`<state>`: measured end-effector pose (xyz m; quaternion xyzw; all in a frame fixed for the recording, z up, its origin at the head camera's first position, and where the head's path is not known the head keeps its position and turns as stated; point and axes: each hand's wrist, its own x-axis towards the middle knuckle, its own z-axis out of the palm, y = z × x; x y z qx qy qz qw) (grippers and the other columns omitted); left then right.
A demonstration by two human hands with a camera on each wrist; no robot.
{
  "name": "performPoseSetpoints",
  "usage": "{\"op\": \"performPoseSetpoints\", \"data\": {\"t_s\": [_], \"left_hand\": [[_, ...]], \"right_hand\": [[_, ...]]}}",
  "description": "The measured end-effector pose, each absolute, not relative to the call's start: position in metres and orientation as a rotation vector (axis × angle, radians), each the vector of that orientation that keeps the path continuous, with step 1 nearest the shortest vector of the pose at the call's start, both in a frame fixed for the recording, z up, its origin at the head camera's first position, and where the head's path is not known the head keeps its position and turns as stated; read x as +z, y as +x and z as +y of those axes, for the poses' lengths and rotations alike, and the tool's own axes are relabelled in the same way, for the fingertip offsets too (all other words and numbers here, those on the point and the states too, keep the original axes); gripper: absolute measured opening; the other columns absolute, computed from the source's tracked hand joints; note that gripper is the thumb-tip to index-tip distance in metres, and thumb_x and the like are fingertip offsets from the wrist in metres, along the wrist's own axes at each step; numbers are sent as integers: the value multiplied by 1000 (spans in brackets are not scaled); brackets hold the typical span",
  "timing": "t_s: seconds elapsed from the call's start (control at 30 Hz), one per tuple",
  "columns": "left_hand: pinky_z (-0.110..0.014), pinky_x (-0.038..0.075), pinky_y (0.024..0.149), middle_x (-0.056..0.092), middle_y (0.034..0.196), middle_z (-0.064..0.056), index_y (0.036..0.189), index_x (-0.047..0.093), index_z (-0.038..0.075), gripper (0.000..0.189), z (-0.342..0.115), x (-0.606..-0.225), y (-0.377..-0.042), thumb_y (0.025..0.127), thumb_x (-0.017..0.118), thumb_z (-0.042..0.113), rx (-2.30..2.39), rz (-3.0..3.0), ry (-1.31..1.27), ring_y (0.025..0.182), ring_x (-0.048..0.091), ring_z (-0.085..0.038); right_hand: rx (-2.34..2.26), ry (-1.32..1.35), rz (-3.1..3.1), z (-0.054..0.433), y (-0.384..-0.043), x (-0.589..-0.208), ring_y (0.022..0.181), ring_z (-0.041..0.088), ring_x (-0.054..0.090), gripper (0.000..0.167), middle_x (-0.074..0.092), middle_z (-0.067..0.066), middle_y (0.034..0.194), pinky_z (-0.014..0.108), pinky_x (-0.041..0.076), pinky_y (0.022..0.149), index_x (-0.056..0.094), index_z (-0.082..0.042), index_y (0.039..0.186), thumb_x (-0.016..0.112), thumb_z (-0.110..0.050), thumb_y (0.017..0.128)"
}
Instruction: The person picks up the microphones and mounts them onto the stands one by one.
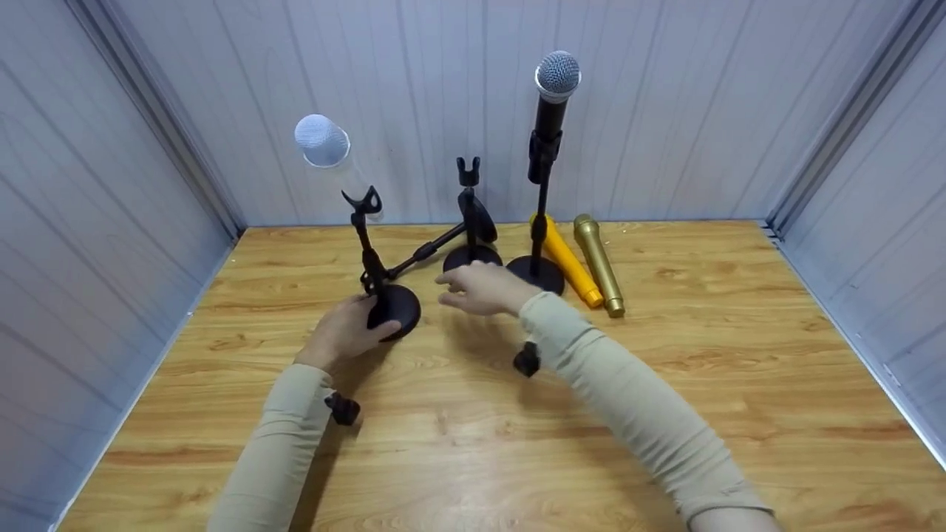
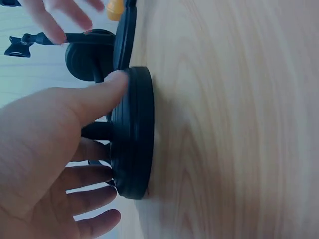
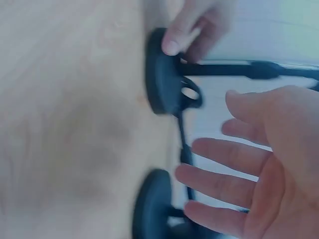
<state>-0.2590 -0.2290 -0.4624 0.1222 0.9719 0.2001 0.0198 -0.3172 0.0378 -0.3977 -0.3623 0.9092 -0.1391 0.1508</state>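
My left hand (image 1: 344, 332) holds the round black base of the left microphone stand (image 1: 395, 310), thumb over the base and fingers by the post. In this stand's clip leans a white microphone (image 1: 323, 140). My right hand (image 1: 484, 288), fingers apart and holding nothing, hovers in front of the middle microphone stand (image 1: 471, 229), whose forked clip is bare. Behind the two runs a tipped-over stand (image 1: 425, 251), its disc on edge. In the right wrist view, the right hand (image 3: 279, 164) is apart from the stands.
At the right, another stand (image 1: 538, 275) carries a black microphone with a silver mesh head (image 1: 558, 77). Beside it lie a yellow microphone (image 1: 569, 262) and a gold microphone (image 1: 600, 266). Ribbed white walls (image 1: 414, 111) enclose the wooden table (image 1: 458, 458) at the back and sides.
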Motion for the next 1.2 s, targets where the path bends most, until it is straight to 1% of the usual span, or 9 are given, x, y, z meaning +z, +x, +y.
{"op": "performPoseSetpoints", "data": {"t_s": [0.1,0.2,0.3,0.4,0.67,0.8,0.97,1.07,1.2], "left_hand": [[-60,42,105,54,137,-32,144,50,-8,61,-227,-461,-256,101,64,33,645,3056,349,125,53,-49],[-61,43,103,53,137,-33,143,51,-7,57,-225,-461,-251,101,65,28,666,3084,303,124,54,-49],[-60,44,103,52,137,-34,142,51,-8,56,-221,-463,-251,100,65,25,670,3098,281,123,54,-49],[-59,44,103,54,135,-33,140,53,-10,54,-219,-465,-251,100,65,24,665,3108,288,122,55,-49],[-59,46,100,58,128,-33,130,61,-13,47,-219,-463,-254,100,65,24,623,3105,278,118,57,-48],[-59,46,99,59,127,-33,129,61,-12,47,-217,-462,-255,100,65,25,602,3083,246,116,58,-49],[-59,45,101,57,130,-34,130,59,-14,48,-214,-462,-254,101,63,24,595,3089,269,119,56,-50],[-59,45,102,57,131,-35,131,58,-15,48,-213,-463,-253,101,63,23,589,3104,276,121,55,-50],[-59,45,102,56,131,-35,132,58,-15,48,-213,-462,-251,101,63,23,581,3111,274,121,55,-50]], "right_hand": [[-438,-1105,2585,68,-321,-383,125,26,59,44,63,9,137,43,45,107,60,-9,142,52,-36,107],[-461,-1125,2546,104,-328,-371,115,28,65,38,68,13,128,44,50,100,65,-4,133,53,-28,107],[-500,-1013,2545,145,-337,-363,98,28,70,35,71,16,115,44,55,89,67,0,128,53,-25,107],[-578,-812,2588,182,-344,-362,89,30,70,38,71,20,111,45,57,82,63,3,130,52,-25,108],[-772,-381,2787,239,-361,-386,109,44,63,55,57,35,130,48,58,82,45,9,145,56,-26,105],[-843,-241,2764,248,-366,-402,113,46,60,62,53,36,134,46,59,80,38,10,148,58,-28,103],[-897,-124,2732,251,-371,-415,120,47,55,66,47,36,139,48,58,83,32,10,151,58,-27,103],[-911,-88,2711,252,-374,-422,120,48,54,67,45,36,140,48,59,82,31,10,151,58,-26,102],[-910,-75,2689,250,-377,-430,114,47,58,69,46,36,138,46,60,76,30,11,151,60,-24,101]]}}
